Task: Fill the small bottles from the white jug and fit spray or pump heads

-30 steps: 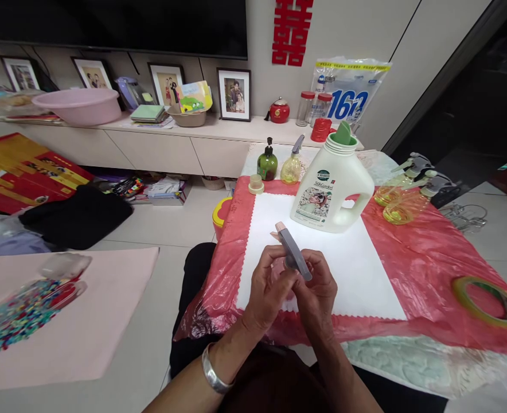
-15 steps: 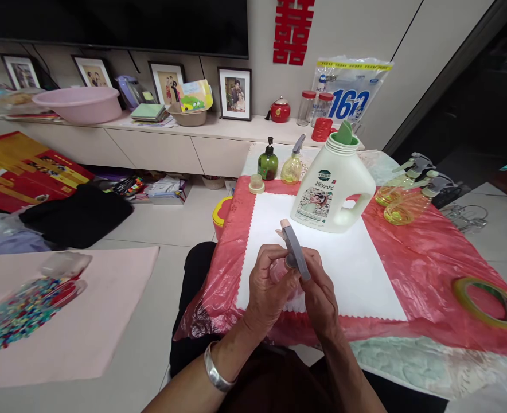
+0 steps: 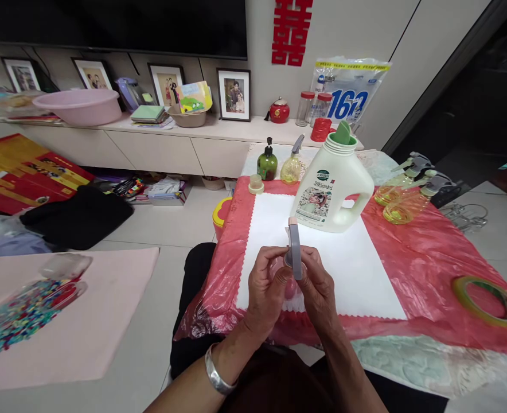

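Observation:
A spray bottle (image 3: 294,246) with a grey trigger head and a clear pinkish body is held between both hands, above the near part of a white sheet (image 3: 343,264). My left hand (image 3: 268,287) wraps the bottle's left side, its thumb near the neck. From the right, my right hand (image 3: 320,287) closes on the bottle just under the spray head. Fingers cover much of the body. Beyond them stands a large cream detergent jug (image 3: 335,189), with a green piece (image 3: 343,133) in its mouth.
On the red plastic table cover (image 3: 412,258) stand yellow spray bottles (image 3: 400,212) at the right, a green pump bottle (image 3: 267,163), another spray bottle (image 3: 291,169) and a cap (image 3: 256,184). A tape roll (image 3: 489,301) lies at the right edge.
The spray head has turned from leaning left to nearly upright, its nozzle end shifting right. Both hands stay on the bottle in about the same place.

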`<state>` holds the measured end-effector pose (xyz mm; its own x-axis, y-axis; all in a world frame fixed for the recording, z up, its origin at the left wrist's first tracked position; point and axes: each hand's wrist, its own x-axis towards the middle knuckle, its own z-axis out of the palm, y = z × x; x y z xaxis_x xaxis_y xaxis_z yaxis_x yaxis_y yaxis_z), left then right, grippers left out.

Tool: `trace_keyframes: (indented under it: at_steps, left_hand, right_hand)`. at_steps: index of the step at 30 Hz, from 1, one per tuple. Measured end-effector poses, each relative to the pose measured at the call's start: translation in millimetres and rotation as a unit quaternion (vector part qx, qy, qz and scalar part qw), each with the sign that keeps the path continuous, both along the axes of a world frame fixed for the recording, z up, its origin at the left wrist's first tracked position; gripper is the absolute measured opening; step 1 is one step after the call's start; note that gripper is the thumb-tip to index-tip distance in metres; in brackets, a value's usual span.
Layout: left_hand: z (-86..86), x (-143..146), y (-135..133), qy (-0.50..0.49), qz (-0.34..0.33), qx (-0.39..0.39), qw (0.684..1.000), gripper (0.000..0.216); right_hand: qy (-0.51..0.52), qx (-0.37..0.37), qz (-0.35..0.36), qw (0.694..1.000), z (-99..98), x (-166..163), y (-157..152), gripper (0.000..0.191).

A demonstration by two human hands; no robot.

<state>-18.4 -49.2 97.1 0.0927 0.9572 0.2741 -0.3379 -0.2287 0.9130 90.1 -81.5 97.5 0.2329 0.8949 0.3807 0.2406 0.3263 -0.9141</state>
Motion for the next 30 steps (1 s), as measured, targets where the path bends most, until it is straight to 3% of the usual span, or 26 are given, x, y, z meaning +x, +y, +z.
trace_keyframes:
  at_steps: [18,23,26,30]
  left_hand:
    - [-0.6,-5,-2,0.075,0.013,0.023,0.997,0.02]
    - [-2.1,-13,0,0.105,-0.052,0.002,0.993,0.028]
    - [-9.0,-22,2,0.157,-0.108,-0.015,0.981,0.038]
    - [-30.4,-29,1,0.243,-0.144,-0.001,0.959,0.078]
  right_hand:
    - [0.02,-0.007,-0.077,0.997,-5.5,-9,-3,0.021]
    - [-0.002,-0.015,-0.086,0.996,-1.2,-6,-6,0.021]
    - [-0.038,-0.033,-0.081,0.995,7.0,-2,-9,0.022]
    - [-0.112,-0.047,-0.096,0.988,20.7,3,-13,0.024]
